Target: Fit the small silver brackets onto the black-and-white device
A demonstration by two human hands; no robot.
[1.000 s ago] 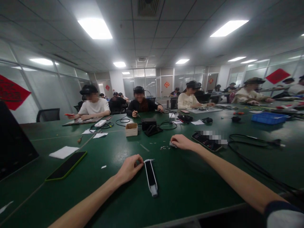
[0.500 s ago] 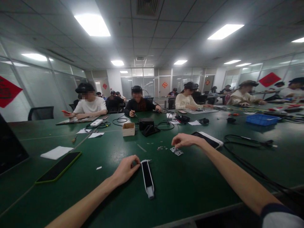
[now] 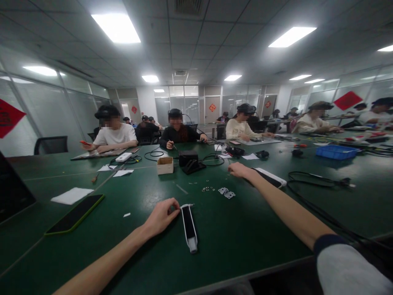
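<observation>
My left hand point(image 3: 164, 214) rests on the table at the left, with curled fingers closed at the top corner of a long white-framed device with a black face point(image 3: 189, 225). A thin metal pin sticks out at that end. My right hand point(image 3: 240, 170) reaches forward, fingers bent down and closed near the tabletop. Whatever its fingertips may hold is hidden. Small grey metal plates point(image 3: 227, 193) lie nearer to me than the right hand, and several tiny rings point(image 3: 207, 189) are scattered left of them.
A black device with a white edge point(image 3: 270, 177) lies under my right forearm, near black cables point(image 3: 316, 205). At left are a green-edged phone point(image 3: 75, 215) and folded white paper point(image 3: 72, 196). A small box point(image 3: 165, 165) and blue tray point(image 3: 337, 152) stand farther off. Co-workers sit opposite.
My right hand has moved off the metal plates, forward and slightly right, uncovering them. The left hand stays at the device's end. The view has shifted slightly.
</observation>
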